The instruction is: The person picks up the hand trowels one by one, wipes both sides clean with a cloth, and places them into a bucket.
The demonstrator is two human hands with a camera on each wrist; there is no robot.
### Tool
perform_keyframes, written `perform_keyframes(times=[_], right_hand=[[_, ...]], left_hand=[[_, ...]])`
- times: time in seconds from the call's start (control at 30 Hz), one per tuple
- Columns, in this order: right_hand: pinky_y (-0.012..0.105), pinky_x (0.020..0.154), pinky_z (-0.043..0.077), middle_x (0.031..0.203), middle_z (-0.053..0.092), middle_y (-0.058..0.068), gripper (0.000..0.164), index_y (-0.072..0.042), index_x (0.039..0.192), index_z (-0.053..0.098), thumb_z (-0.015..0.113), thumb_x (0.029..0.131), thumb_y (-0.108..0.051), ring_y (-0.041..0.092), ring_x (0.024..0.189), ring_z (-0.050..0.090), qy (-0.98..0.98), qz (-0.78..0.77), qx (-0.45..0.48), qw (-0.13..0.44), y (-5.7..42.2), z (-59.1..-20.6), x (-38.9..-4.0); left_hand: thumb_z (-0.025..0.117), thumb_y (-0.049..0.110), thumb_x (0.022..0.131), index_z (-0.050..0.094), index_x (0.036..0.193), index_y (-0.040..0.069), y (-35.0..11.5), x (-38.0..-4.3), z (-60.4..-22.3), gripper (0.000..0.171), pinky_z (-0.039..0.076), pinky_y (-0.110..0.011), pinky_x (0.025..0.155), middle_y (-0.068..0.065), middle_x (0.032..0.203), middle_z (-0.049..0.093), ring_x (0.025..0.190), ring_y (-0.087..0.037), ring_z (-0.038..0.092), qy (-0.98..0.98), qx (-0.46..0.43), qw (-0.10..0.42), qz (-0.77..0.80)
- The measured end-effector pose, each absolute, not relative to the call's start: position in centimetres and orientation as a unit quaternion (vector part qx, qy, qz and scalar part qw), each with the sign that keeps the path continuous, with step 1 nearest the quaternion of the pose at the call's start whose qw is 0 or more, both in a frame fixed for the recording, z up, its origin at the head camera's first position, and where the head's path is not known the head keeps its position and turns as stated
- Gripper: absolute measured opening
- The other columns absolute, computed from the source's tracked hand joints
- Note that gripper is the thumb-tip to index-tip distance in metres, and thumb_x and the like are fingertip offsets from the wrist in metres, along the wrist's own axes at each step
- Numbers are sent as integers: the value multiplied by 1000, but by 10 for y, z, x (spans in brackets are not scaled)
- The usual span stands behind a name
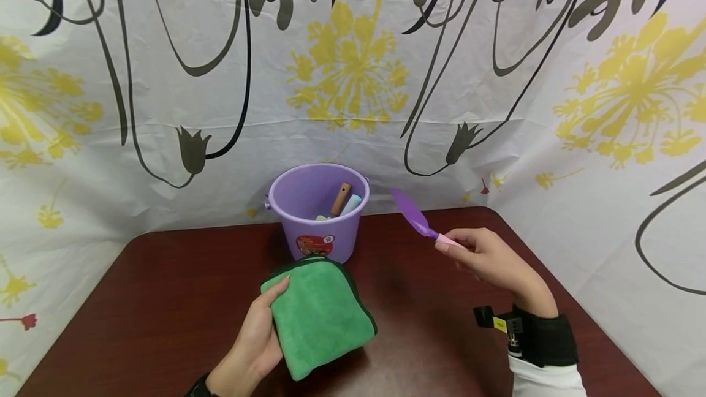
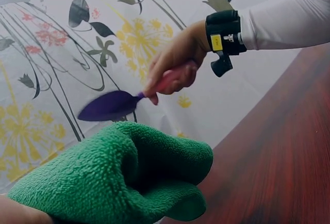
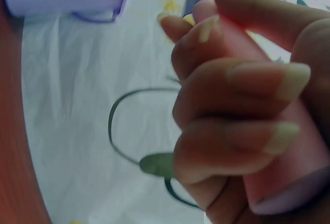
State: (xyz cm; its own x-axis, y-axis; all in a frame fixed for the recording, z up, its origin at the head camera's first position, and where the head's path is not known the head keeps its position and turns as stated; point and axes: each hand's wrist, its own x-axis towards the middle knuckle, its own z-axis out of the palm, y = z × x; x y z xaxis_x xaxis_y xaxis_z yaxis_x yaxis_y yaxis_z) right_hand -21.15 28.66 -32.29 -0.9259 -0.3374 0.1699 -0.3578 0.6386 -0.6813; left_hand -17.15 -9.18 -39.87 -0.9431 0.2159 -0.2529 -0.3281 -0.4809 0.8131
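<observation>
My left hand (image 1: 259, 342) grips a folded green cloth (image 1: 322, 317) with dark edging, thumb on top and the other fingers hidden beneath it. In the left wrist view the folds of the cloth bulge toward the right. My right hand (image 1: 491, 259) holds a purple toy trowel by its pink handle (image 3: 289, 152), fingers curled round it. The trowel's purple blade (image 1: 410, 212) points up and to the left, raised over the table to the right of a purple bucket (image 1: 322, 234). The cloth overlaps the bucket's base in the head view.
Inside the bucket stand a brown handle (image 1: 340, 199) and a light blue handle (image 1: 351, 204). The dark red-brown table (image 1: 182, 299) is bounded at the back and right by a white floral curtain (image 1: 353, 139). A black band (image 1: 543, 339) wraps the right wrist.
</observation>
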Motion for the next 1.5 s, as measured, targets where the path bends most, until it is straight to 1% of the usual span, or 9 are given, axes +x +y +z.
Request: perform_keyframes(times=[0.1, 0.27, 0.33, 0.57, 0.77, 1.13, 1.23, 1.43, 1.5], right_hand=[[26, 38, 34, 59, 47, -3, 18, -19, 86, 65, 65, 100, -29, 4, 46, 38, -893, 388, 226, 20, 277, -320, -207], [25, 39, 37, 63, 55, 8, 8, -22, 93, 70, 68, 98, -26, 3, 46, 41, -876, 403, 263, 14, 258, -320, -204], [25, 39, 38, 64, 57, 8, 7, -22, 94, 71, 68, 98, -27, 3, 47, 42, -871, 406, 275, 9, 250, -322, -205], [23, 43, 37, 65, 54, -7, 5, -26, 94, 72, 70, 97, -29, 1, 52, 42, -866, 399, 301, 6, 233, -327, -206], [21, 46, 38, 65, 52, -11, 5, -30, 93, 71, 70, 97, -30, -1, 55, 43, -854, 396, 338, 3, 222, -330, -205], [17, 53, 40, 66, 52, -14, 9, -31, 95, 73, 71, 95, -40, -3, 58, 42, -853, 375, 362, -23, 202, -334, -201], [16, 53, 39, 66, 50, -13, 11, -29, 95, 73, 71, 95, -39, -3, 59, 42, -848, 376, 372, -27, 198, -335, -200], [16, 58, 45, 77, 65, -12, 10, -28, 97, 74, 71, 95, -38, -2, 66, 52, -840, 371, 394, -38, 189, -339, -199], [16, 58, 47, 78, 66, -11, 11, -28, 98, 74, 71, 96, -37, -2, 66, 53, -836, 370, 403, -50, 185, -341, -199]], left_hand=[[50, 43, 103, 49, 127, 19, -92, -171, -398, 34, 49, -32, 106, 6, 120, 61, 118, -11, 60, 488, -56, 158, 857], [50, 43, 103, 48, 129, 18, -92, -171, -397, 36, 49, -31, 106, 6, 122, 60, 119, -11, 59, 489, -56, 156, 857], [51, 43, 103, 49, 129, 18, -92, -171, -396, 36, 49, -31, 106, 6, 122, 60, 119, -11, 59, 490, -57, 153, 856], [53, 44, 102, 49, 129, 19, -91, -169, -395, 38, 49, -31, 106, 6, 125, 59, 120, -12, 58, 494, -56, 141, 856], [50, 41, 104, 48, 132, 17, -90, -168, -393, 37, 48, -33, 109, 5, 127, 59, 123, -13, 58, 477, -44, 142, 866], [42, 41, 108, 50, 128, 18, -91, -165, -393, 31, 49, -36, 109, 5, 124, 62, 121, -14, 60, 453, -23, 154, 878], [40, 42, 109, 47, 132, 19, -91, -165, -393, 33, 47, -35, 111, 6, 127, 60, 124, -12, 58, 453, -13, 162, 876], [32, 46, 110, 34, 143, 23, -91, -163, -393, 40, 42, -33, 116, 9, 138, 52, 132, -9, 52, 440, 18, 193, 877], [26, 47, 111, 30, 145, 22, -91, -162, -394, 43, 40, -31, 118, 8, 143, 48, 135, -6, 49, 436, 33, 204, 876]])
